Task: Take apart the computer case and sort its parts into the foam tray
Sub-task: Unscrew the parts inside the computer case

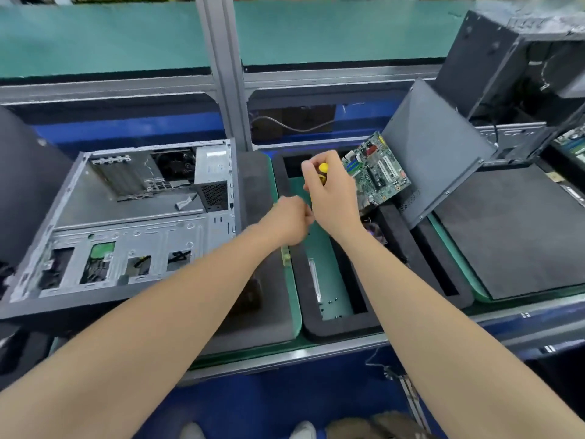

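The computer case (126, 223) lies on its side at nine o'clock on the worktop (285, 353), open face up. Its power supply (212, 172) and rear fan (175, 164) sit in the far corner, and the floor where a board would mount is bare. Just beside it at three o'clock is the black foam tray (342, 331). A motherboard (376, 169) leans tilted at the tray's one o'clock corner, a grey side panel (433, 147) is propped behind it, and a slim metal strip (315, 280) with a few small screws lies in the long middle compartment. Both hands hover over the tray's far half. The right hand (332, 198) has its grip closed round a yellow-handled screwdriver (323, 167), shaft pointing down. The left hand (289, 221) is curled at about eight o'clock from it, right where the tip would be. Whether that grip pinches anything cannot be told, since the fingers hide it. The step in hand looks like dealing with a loose fastener at the screwdriver tip, over the tray, not work on the case itself. Much seems done, though the power supply and fan remain fitted. The next move likely calls for dropping any screw into the small-parts compartment, then swinging both hands back toward nine o'clock to the fasteners holding the power supply.
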`<state>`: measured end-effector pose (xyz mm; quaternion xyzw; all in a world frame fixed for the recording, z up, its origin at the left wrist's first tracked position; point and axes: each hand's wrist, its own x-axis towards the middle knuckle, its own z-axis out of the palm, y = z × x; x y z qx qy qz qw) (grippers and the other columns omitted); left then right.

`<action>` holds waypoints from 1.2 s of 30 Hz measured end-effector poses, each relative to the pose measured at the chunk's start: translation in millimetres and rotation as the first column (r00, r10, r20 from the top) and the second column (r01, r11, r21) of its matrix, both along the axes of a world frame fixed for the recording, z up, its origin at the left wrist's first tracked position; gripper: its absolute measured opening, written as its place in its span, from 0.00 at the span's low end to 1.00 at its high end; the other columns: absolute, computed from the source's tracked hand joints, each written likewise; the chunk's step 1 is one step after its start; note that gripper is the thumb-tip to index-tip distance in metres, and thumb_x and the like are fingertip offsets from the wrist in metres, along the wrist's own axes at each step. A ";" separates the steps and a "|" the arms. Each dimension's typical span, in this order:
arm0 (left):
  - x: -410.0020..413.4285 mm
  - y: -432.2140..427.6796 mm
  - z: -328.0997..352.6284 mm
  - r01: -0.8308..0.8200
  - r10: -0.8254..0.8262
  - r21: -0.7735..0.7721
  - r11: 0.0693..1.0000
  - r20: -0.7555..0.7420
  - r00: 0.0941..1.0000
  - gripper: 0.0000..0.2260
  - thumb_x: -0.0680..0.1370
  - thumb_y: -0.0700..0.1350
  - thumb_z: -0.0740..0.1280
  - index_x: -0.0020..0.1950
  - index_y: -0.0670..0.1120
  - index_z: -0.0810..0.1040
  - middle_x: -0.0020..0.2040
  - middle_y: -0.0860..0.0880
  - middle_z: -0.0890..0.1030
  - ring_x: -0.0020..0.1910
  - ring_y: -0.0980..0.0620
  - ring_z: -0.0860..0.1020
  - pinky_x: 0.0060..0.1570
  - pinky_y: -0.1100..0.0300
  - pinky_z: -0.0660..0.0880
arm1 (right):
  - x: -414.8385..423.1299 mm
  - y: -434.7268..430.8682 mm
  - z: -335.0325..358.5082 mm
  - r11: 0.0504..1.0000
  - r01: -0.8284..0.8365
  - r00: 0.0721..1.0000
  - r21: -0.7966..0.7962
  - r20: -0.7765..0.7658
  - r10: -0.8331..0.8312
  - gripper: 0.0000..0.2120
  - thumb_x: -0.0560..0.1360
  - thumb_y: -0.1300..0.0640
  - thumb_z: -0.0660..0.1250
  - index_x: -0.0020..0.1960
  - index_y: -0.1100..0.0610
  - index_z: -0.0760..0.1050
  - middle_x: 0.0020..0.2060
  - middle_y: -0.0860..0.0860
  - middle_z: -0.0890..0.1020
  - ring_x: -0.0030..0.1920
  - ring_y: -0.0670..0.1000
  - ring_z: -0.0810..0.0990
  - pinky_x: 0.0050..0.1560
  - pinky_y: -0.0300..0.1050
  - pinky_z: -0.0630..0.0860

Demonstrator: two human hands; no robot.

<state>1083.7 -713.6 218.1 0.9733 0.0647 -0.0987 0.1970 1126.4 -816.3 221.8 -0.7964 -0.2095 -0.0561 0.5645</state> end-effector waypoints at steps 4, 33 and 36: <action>-21.2 63.7 39.4 -0.135 0.160 -0.141 0.981 0.184 0.970 0.07 0.82 0.40 0.61 0.49 0.47 0.77 0.39 0.53 0.77 0.41 0.50 0.76 0.37 0.59 0.68 | -18.2 53.8 34.9 0.995 -0.080 0.991 0.056 0.107 0.074 0.08 0.86 0.52 0.64 0.52 0.57 0.72 0.35 0.47 0.80 0.34 0.45 0.77 0.35 0.36 0.70; -198.7 345.8 -4.1 0.150 -0.106 -0.247 0.957 0.183 0.977 0.19 0.84 0.38 0.57 0.57 0.59 0.82 0.48 0.62 0.85 0.48 0.69 0.79 0.46 0.64 0.74 | -173.2 288.8 40.5 0.900 -0.353 0.934 -0.256 -0.043 0.355 0.05 0.85 0.61 0.58 0.58 0.52 0.65 0.44 0.61 0.82 0.36 0.51 0.75 0.36 0.48 0.75; -199.1 346.3 -7.8 0.156 -0.114 -0.240 0.958 0.180 0.977 0.20 0.83 0.38 0.57 0.56 0.61 0.81 0.48 0.62 0.84 0.48 0.64 0.80 0.44 0.58 0.78 | -175.4 288.1 36.6 0.911 -0.327 0.943 -0.251 -0.030 0.331 0.05 0.85 0.61 0.58 0.58 0.53 0.65 0.44 0.62 0.82 0.36 0.52 0.76 0.38 0.49 0.74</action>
